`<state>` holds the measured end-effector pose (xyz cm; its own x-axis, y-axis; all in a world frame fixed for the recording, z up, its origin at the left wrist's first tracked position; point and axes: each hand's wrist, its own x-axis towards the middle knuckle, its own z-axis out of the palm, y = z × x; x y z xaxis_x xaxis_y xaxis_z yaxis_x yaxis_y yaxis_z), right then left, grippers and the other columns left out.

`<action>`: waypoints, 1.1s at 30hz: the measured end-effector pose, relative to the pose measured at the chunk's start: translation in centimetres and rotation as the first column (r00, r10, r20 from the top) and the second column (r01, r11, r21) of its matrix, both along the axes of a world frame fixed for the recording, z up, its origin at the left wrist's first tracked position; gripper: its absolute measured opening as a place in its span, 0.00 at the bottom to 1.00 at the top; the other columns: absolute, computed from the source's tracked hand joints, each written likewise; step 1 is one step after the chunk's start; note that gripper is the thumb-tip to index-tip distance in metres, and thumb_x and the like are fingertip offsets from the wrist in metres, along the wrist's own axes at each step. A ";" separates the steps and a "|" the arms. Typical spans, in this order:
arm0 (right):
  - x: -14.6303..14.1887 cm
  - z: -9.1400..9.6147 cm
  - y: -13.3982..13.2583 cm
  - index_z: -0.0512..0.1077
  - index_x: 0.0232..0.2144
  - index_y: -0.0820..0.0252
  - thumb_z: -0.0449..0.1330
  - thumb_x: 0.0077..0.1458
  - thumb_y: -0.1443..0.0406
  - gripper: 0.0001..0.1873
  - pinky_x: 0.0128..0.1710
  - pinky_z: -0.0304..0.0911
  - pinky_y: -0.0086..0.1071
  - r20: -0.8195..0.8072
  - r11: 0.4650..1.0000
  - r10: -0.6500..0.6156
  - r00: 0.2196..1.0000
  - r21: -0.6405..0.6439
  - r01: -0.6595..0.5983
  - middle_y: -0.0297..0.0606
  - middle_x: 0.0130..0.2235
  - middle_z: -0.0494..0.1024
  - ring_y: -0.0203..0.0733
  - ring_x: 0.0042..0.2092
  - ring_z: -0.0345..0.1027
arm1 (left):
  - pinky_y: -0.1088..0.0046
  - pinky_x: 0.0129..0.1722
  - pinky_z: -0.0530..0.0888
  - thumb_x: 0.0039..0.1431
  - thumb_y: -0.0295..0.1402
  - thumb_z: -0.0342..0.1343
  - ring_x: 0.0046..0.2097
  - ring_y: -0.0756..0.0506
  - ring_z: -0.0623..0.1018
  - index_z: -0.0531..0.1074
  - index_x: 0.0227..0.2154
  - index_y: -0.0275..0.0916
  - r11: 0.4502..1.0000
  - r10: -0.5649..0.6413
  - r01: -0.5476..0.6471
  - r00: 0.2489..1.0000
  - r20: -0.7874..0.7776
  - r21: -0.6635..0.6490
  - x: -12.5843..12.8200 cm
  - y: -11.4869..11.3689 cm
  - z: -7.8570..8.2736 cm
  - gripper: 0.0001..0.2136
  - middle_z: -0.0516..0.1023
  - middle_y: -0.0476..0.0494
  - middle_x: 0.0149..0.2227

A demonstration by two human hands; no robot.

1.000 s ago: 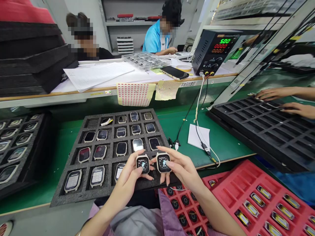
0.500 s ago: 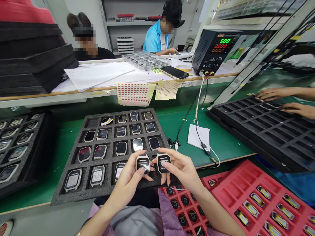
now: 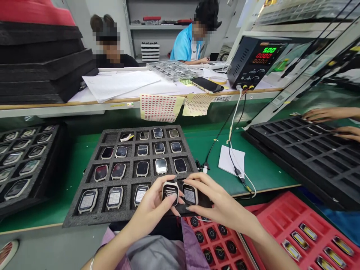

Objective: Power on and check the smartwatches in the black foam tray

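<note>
In my left hand point(image 3: 154, 200) is a smartwatch point(image 3: 168, 189) without a strap, its dark screen showing lines of white text. The thumb lies over its lower right part. My right hand point(image 3: 216, 195) grips another strapless smartwatch point(image 3: 190, 195) by its edges, with a pale grid or list on its screen. Both watches are side by side above the front right of a dark foam tray point(image 3: 73, 210). Several more watches sit in this tray's pockets. Those in the front row, such as the watch at the left corner point(image 3: 88, 200), have pale lit screens; most others look dark.
Another foam tray of watches point(image 3: 21, 187) stands at left. Red trays point(image 3: 270, 217) sit low at right, near my lap. A power supply point(image 3: 253, 63) and a phone point(image 3: 207, 84) are on the shelf. Cables point(image 3: 237, 170) hang down. A co-worker's hands point(image 3: 326, 114) rest at a black tray point(image 3: 292, 150).
My right thumb has moved off the screen to the watch's lower edge. That screen has gone from white text on black to a pale grid. The view has shifted slightly left.
</note>
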<state>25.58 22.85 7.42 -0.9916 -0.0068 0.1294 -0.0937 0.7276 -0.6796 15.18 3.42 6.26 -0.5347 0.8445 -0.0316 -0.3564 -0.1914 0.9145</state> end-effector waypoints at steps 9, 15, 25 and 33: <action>-2.2 1.4 2.1 0.65 0.56 0.53 0.55 0.61 0.57 0.21 0.54 0.58 0.46 0.006 0.977 0.049 0.999 0.207 -0.049 0.44 0.54 0.66 0.51 0.55 0.59 | 0.73 0.32 0.77 0.60 0.30 0.55 0.40 0.46 0.75 0.63 0.51 0.40 1.000 0.001 -0.001 1.000 0.003 0.008 0.1 0.0 -0.1 0.17 0.73 0.41 0.39; -6.0 -0.2 1.8 0.71 0.46 0.62 0.55 0.61 0.65 0.13 0.48 0.61 0.47 -0.080 0.950 -0.045 0.996 0.306 0.068 0.47 0.42 0.73 0.53 0.46 0.63 | 0.72 0.34 0.77 0.58 0.28 0.56 0.42 0.46 0.75 0.61 0.52 0.42 1.000 -0.004 0.004 1.000 -0.019 -0.019 0.1 0.0 -0.1 0.19 0.72 0.41 0.41; -7.0 0.4 1.5 0.73 0.37 0.63 0.59 0.58 0.60 0.11 0.31 0.66 0.29 -0.072 0.977 -0.095 0.993 -0.200 0.079 0.40 0.38 0.71 0.39 0.36 0.68 | 0.75 0.32 0.75 0.56 0.28 0.57 0.39 0.48 0.74 0.59 0.50 0.42 0.988 0.134 -0.136 0.990 -0.039 -0.069 -0.1 1.0 -0.3 0.21 0.69 0.46 0.39; -8.0 0.1 0.6 0.60 0.55 0.59 0.58 0.59 0.60 0.23 0.15 0.59 0.21 0.057 0.536 0.042 0.997 -0.844 0.026 0.46 0.44 0.75 0.30 0.23 0.67 | 0.83 0.21 0.65 0.56 0.29 0.56 0.26 0.55 0.68 0.60 0.47 0.41 0.972 0.133 -0.150 0.986 -0.102 -0.182 -0.1 1.9 0.0 0.16 0.66 0.53 0.30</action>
<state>17.58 23.42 7.47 -0.9978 0.0641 0.0179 -0.0296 -0.1869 -0.9819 15.05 5.33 6.22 -0.6558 0.7437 -0.1299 -0.2539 -0.0552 0.9656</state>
